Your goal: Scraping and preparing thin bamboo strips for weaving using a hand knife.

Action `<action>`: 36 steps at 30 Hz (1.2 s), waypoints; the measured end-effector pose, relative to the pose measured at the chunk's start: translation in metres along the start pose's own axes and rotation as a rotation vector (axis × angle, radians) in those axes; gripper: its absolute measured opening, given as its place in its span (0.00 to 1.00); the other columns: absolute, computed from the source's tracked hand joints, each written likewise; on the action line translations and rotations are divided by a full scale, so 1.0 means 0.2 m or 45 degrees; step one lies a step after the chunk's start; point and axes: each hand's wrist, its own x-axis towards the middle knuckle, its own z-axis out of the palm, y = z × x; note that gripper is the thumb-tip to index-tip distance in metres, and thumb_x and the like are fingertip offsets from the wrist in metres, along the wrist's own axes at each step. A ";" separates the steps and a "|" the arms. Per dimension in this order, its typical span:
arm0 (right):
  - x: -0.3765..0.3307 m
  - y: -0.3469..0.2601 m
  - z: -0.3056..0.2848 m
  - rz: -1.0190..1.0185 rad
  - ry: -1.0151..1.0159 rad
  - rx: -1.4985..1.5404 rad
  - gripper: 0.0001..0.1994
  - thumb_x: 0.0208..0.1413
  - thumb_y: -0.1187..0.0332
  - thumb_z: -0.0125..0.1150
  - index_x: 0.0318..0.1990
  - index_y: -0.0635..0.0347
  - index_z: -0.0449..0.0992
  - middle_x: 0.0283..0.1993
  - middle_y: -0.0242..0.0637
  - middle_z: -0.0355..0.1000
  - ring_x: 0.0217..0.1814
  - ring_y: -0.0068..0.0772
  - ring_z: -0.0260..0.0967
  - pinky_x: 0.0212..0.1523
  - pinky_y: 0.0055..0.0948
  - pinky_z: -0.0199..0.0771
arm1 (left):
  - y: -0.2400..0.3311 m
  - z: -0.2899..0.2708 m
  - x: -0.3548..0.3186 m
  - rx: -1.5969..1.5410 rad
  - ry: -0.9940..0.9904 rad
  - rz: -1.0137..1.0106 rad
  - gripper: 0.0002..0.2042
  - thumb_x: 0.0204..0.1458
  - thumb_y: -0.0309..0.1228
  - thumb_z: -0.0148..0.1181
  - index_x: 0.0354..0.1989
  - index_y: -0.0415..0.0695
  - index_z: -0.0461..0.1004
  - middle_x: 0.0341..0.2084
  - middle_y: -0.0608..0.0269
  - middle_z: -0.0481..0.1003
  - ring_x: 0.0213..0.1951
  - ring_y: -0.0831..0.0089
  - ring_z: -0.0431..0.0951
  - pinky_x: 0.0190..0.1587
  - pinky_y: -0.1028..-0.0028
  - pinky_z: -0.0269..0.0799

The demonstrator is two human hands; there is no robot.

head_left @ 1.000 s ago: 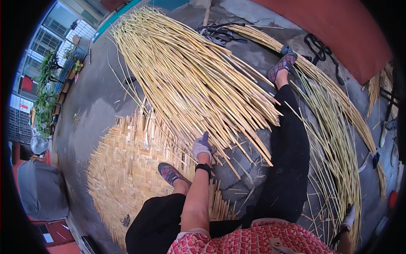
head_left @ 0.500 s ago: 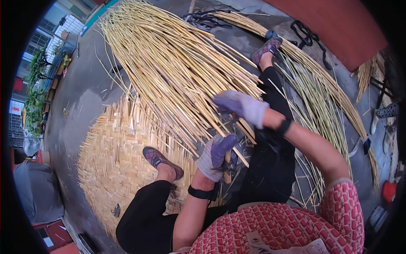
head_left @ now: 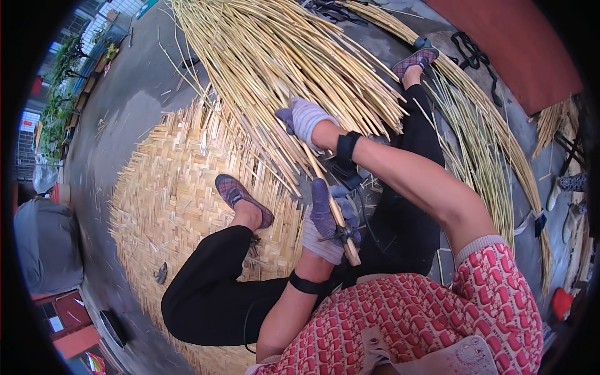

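Observation:
My left hand (head_left: 322, 219), in a grey-and-purple work glove, is closed around a short wooden tool (head_left: 351, 253) with a dark metal cross-piece. A pale reed stalk (head_left: 316, 165) runs between that hand and the far bundle. My right hand (head_left: 307, 122), gloved in striped grey and purple, lies over the near ends of the reeds. Its fingers curl round a stalk, partly hidden by the glove. The large fanned bundle of yellow reeds (head_left: 281, 62) spreads beyond both hands. A woven reed mat (head_left: 181, 187) lies under my bent left leg.
Greener thin stalks (head_left: 481, 156) and a long bundle of reeds (head_left: 494, 119) lie right of my outstretched leg. Black straps (head_left: 472, 56) rest near a red panel (head_left: 512, 50). A grey covered object (head_left: 47, 244) stands at the left, with potted plants (head_left: 62, 94) behind.
My right hand has moved left and farther out over the reeds. The left hand has turned, bringing the wooden tool into clearer view. The whole view has shifted slightly.

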 end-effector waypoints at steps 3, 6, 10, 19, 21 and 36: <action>-0.24 0.03 0.01 -0.042 -0.189 -0.098 0.18 0.55 0.58 0.57 0.40 0.67 0.69 0.26 0.48 0.71 0.26 0.39 0.70 0.29 0.33 0.69 | 0.13 -0.08 0.13 0.132 -0.026 0.122 0.24 0.50 0.63 0.49 0.30 0.52 0.67 0.15 0.70 0.70 0.12 0.74 0.70 0.12 0.75 0.67; -0.38 0.02 -0.17 -0.083 -0.312 0.043 0.22 0.53 0.57 0.62 0.46 0.67 0.68 0.30 0.49 0.72 0.31 0.34 0.72 0.32 0.30 0.71 | 0.29 -0.13 0.30 0.142 -0.122 0.110 0.26 0.49 0.64 0.49 0.30 0.51 0.68 0.13 0.70 0.69 0.12 0.73 0.70 0.12 0.74 0.68; -0.65 0.08 -0.36 0.280 -0.408 0.142 0.27 0.51 0.48 0.61 0.42 0.67 0.71 0.28 0.38 0.71 0.29 0.30 0.69 0.30 0.31 0.70 | 0.34 -0.06 0.55 0.344 0.281 0.269 0.25 0.43 0.61 0.61 0.26 0.49 0.70 0.11 0.70 0.67 0.11 0.73 0.69 0.13 0.74 0.66; -1.66 0.58 -0.61 0.015 0.021 -0.995 0.13 0.58 0.57 0.54 0.31 0.56 0.65 0.15 0.47 0.66 0.17 0.52 0.67 0.17 0.44 0.66 | 0.06 0.11 1.14 0.306 0.235 0.237 0.22 0.42 0.52 0.68 0.26 0.45 0.69 0.15 0.66 0.66 0.13 0.72 0.66 0.15 0.72 0.65; -2.19 0.53 -0.76 0.204 -0.142 -1.005 0.14 0.53 0.59 0.61 0.26 0.55 0.65 0.11 0.41 0.63 0.12 0.45 0.64 0.14 0.39 0.63 | 0.29 0.08 1.25 0.261 0.282 0.321 0.23 0.41 0.53 0.69 0.27 0.45 0.69 0.14 0.64 0.65 0.15 0.69 0.68 0.17 0.71 0.69; -2.34 0.61 -0.63 0.870 0.149 -0.649 0.14 0.57 0.61 0.58 0.28 0.61 0.67 0.19 0.52 0.66 0.22 0.58 0.66 0.23 0.45 0.63 | 0.09 0.12 0.86 -0.180 0.065 0.373 0.15 0.46 0.47 0.66 0.31 0.51 0.71 0.19 0.66 0.72 0.16 0.76 0.69 0.17 0.75 0.66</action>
